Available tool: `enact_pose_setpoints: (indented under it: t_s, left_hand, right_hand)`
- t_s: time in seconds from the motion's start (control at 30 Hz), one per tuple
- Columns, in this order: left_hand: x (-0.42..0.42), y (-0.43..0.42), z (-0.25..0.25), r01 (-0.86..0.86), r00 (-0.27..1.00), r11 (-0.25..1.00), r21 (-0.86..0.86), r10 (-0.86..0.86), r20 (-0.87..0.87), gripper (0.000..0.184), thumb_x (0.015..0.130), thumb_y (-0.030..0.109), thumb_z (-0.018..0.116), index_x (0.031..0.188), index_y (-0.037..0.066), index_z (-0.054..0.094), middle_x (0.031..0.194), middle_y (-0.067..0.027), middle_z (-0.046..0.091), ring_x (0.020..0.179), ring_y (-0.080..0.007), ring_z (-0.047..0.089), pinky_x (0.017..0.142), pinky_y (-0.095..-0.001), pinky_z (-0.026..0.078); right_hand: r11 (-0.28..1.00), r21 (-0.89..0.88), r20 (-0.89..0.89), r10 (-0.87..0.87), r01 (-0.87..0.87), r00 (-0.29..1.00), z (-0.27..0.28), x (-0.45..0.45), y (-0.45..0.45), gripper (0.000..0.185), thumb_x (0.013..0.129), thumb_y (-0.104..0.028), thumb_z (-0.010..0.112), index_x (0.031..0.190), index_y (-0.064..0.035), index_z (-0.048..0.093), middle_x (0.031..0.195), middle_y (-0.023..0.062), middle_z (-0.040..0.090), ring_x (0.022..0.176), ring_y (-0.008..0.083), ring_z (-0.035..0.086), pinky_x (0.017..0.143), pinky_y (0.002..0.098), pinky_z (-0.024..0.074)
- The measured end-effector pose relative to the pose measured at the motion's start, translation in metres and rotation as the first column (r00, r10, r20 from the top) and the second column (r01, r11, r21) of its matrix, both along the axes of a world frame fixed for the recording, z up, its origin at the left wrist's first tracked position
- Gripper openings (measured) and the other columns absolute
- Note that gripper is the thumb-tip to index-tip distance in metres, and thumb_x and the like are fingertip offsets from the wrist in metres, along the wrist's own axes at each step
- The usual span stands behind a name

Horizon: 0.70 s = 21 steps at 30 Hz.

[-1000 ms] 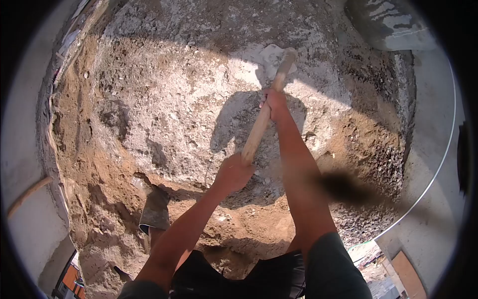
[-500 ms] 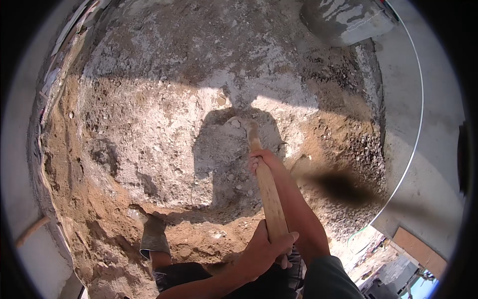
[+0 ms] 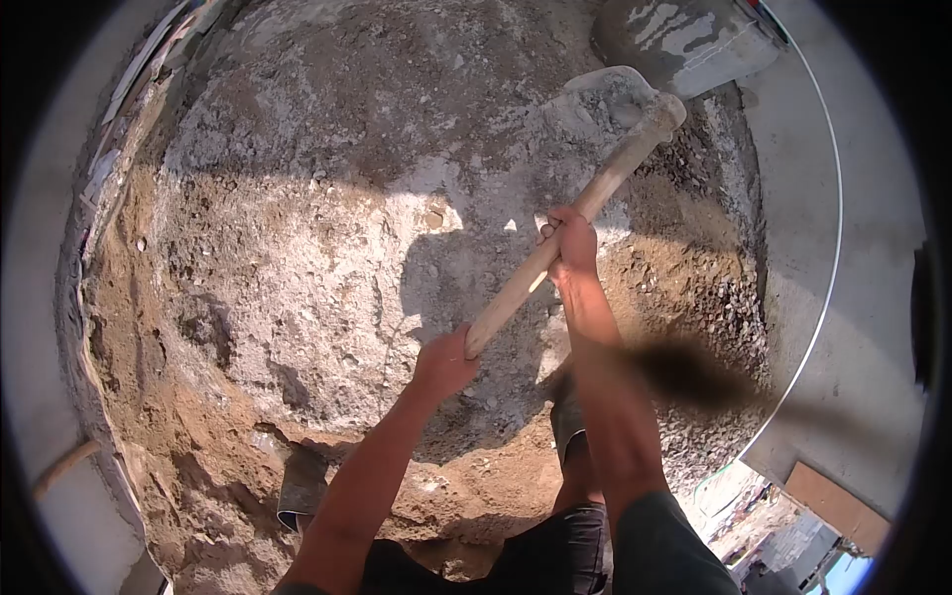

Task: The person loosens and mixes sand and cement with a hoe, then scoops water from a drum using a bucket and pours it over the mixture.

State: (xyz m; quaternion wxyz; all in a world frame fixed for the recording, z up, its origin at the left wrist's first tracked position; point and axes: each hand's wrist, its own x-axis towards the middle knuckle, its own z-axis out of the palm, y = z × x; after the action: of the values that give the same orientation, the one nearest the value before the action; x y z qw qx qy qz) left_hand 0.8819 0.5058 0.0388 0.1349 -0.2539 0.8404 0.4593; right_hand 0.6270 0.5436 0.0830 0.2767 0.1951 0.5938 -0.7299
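A thick wooden handle [image 3: 526, 281] runs diagonally from lower left to upper right over the ground. My left hand [image 3: 445, 363] is wrapped round its lower end. Further up, my right hand [image 3: 573, 242] grips the handle near its middle. At the far end, a pale, dirt-coated tool head [image 3: 608, 97] lies against the grey soil, close to a large grey container. Its edges blend with the soil. Both arms are stretched forward.
Loose soil and gravel [image 3: 297, 268] spread ahead. The grey container [image 3: 684, 45] stands at the upper right. A white hose [image 3: 839, 198] curves over the concrete at right. My boots [image 3: 303, 483] are below, and a brown board [image 3: 836, 506] lies lower right.
The tool head has swung away from me, up and to the right. My left hand has moved forward and left, my right hand forward and right, both still on the handle. A second boot now shows.
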Motion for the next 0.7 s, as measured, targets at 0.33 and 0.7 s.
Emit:
enact_pose_setpoints:
  t_s: [0.33,0.7]
  left_hand:
    - [0.123,0.04,0.152,-0.073,0.991,0.989,0.129,0.086,-0.098,0.042,0.076,0.026,0.072,0.112,0.008,0.061,0.077,-0.0181,0.067,0.073,-0.0372,0.066,0.066,-0.0473,0.052]
    - [0.364,0.058,0.348,-0.194,0.949,0.979,0.066,0.171,0.266,0.023,0.08,0.027,0.063,0.087,0.006,0.063,0.07,-0.0192,0.065,0.065,-0.0415,0.065,0.059,-0.0489,0.053]
  right_hand:
    - [0.995,-0.092,-0.059,0.02,-0.026,0.998,0.166,0.119,0.067,0.017,0.084,-0.011,0.064,0.086,-0.0099,0.047,0.065,-0.0007,0.04,0.053,0.0129,0.04,0.05,0.0314,0.0395]
    - [0.972,-0.191,0.577,0.226,-0.14,0.785,0.161,0.356,0.091,0.014,0.086,-0.01,0.059,0.084,-0.0107,0.045,0.071,-0.0005,0.042,0.061,0.0137,0.044,0.059,0.0327,0.0438]
